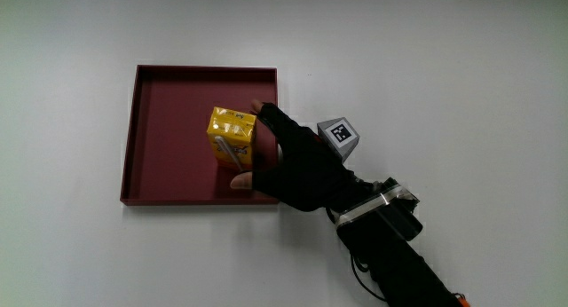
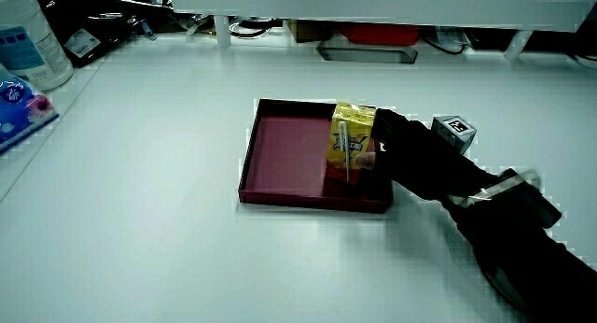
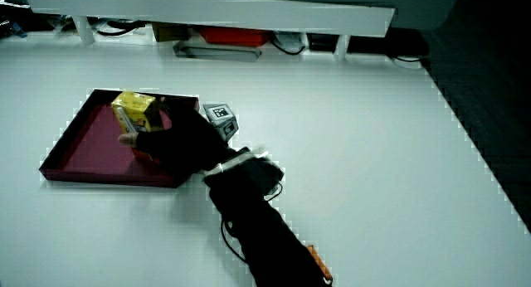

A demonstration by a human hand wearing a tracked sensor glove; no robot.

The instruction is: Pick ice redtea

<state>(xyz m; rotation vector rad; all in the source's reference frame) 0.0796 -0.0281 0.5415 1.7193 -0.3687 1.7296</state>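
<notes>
Gloved hand [image 3: 170, 138] wrapped around yellow carton [image 3: 134, 114] inside dark red tray [image 3: 79, 146], on white table [image 3: 357, 138].

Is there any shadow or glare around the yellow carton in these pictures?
Main view: even light, the yellow carton casts hardly any shadow in the red tray; no glare. In both side views, the hand reads as a dark, detail-less shape against the pale table.
</notes>
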